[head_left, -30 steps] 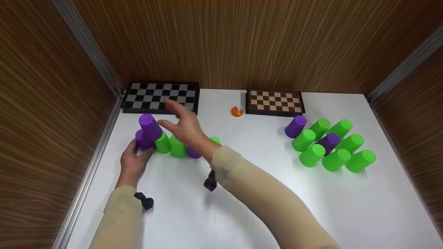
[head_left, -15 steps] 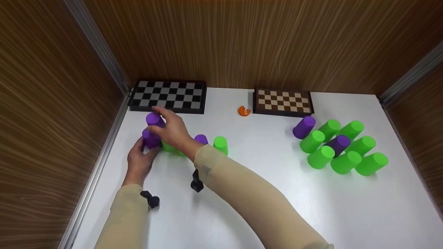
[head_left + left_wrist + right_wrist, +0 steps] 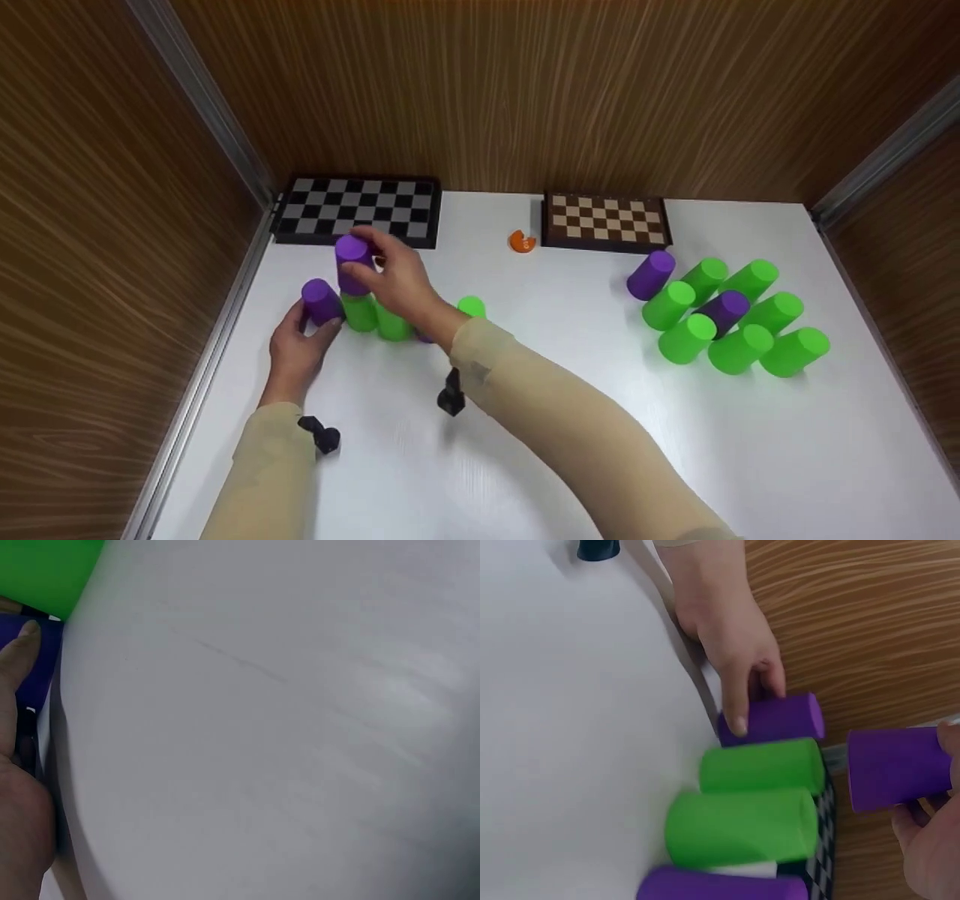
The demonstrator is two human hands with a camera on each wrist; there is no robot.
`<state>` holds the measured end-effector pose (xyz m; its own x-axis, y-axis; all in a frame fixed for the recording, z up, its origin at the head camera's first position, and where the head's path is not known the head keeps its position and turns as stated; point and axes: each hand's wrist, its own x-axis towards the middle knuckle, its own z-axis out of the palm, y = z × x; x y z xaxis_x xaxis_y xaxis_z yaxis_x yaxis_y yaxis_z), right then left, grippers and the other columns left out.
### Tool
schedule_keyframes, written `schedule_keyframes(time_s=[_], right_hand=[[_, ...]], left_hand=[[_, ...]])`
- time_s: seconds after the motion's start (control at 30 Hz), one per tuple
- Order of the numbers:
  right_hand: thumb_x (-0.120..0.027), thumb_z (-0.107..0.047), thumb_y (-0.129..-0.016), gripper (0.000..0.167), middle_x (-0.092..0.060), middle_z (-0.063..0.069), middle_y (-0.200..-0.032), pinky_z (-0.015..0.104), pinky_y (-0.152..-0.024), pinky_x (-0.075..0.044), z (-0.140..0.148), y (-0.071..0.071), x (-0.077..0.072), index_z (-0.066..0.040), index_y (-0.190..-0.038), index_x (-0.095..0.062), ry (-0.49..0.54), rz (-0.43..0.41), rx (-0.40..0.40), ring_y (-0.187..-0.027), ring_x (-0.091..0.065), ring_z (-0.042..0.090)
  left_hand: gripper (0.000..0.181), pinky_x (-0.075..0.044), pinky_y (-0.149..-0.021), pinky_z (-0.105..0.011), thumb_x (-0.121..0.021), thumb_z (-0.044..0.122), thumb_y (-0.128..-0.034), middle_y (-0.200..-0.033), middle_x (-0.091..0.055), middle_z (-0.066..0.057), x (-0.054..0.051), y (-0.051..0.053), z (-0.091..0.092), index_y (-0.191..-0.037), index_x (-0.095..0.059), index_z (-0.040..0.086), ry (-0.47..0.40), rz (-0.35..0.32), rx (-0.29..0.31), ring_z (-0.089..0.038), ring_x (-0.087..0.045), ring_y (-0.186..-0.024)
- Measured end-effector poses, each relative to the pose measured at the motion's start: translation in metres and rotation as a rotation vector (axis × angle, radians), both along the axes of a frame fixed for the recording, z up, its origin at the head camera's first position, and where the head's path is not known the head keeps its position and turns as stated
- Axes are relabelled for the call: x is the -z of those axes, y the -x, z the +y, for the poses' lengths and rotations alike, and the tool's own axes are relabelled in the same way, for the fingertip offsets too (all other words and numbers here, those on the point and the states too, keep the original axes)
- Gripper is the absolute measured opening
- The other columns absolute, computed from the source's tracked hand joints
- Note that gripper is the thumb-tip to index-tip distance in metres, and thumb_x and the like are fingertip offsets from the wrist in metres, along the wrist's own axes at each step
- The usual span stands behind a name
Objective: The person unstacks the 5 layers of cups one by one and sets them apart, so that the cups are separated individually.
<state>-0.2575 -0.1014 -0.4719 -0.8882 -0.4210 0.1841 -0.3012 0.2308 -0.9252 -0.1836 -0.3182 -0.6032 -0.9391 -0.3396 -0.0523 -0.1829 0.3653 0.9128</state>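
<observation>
At the left end of a row of upside-down cups, my left hand (image 3: 294, 352) grips a purple cup (image 3: 322, 301) that stands on the table. My right hand (image 3: 397, 281) pinches a second purple cup (image 3: 354, 262) between thumb and fingers. In the right wrist view this held cup (image 3: 896, 767) is raised, with a gap between it and the standing cups. Below it in the head view are a green cup (image 3: 360, 313) and another green cup (image 3: 393, 322). A purple cup farther along is mostly hidden by my right hand and wrist; a green cup (image 3: 472, 307) ends the row.
On the right stands a cluster of several green cups (image 3: 740, 349) and two purple cups (image 3: 651, 275). A black-and-grey checkered board (image 3: 356, 208) and a brown checkered board (image 3: 606, 221) lie along the back wall, an orange notched disc (image 3: 522, 241) between them.
The upper purple cup was resting over the row's left end, with my right hand apart from it. My right hand took hold of it and has shifted it right. My left hand stays on its cup.
</observation>
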Motion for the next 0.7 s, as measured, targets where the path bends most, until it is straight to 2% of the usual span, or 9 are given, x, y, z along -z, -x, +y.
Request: schedule_keyframes(time_s=[0.23,0.47,0.7], right_hand=[[-0.077,-0.015,-0.1,0.054,-0.066,0.013,-0.138,0.028,-0.108,-0.053,0.078,0.013,-0.01,-0.007,-0.15,-0.057,0.125,0.07,0.047,-0.126,-0.064,0.02],[-0.079,-0.014,-0.098,0.055,-0.066,0.014,-0.138,0.036,-0.108,-0.055,0.156,0.017,-0.008,-0.008,-0.149,-0.059,0.117,0.092,0.197,-0.126,-0.065,0.025],[-0.078,-0.012,-0.099,0.054,-0.064,0.015,-0.14,0.038,-0.111,-0.054,0.227,0.022,0.004,-0.006,-0.149,-0.058,0.088,0.087,0.336,-0.127,-0.065,0.029]], left_hand=[[0.083,-0.024,-0.13,-0.041,-0.079,0.027,-0.0986,-0.169,-0.034,-0.017,-0.005,-0.002,0.0,-0.167,-0.034,0.011,0.005,-0.077,-0.006,-0.032,-0.029,-0.158],[0.086,-0.023,-0.131,-0.044,-0.08,0.03,-0.0979,-0.17,-0.033,-0.016,-0.006,-0.003,-0.004,-0.168,-0.032,0.012,0.021,-0.096,-0.008,-0.033,-0.028,-0.158],[0.085,-0.024,-0.131,-0.045,-0.08,0.029,-0.0977,-0.168,-0.036,-0.018,-0.006,-0.001,-0.002,-0.167,-0.034,0.01,0.028,-0.085,0.004,-0.035,-0.031,-0.157]])
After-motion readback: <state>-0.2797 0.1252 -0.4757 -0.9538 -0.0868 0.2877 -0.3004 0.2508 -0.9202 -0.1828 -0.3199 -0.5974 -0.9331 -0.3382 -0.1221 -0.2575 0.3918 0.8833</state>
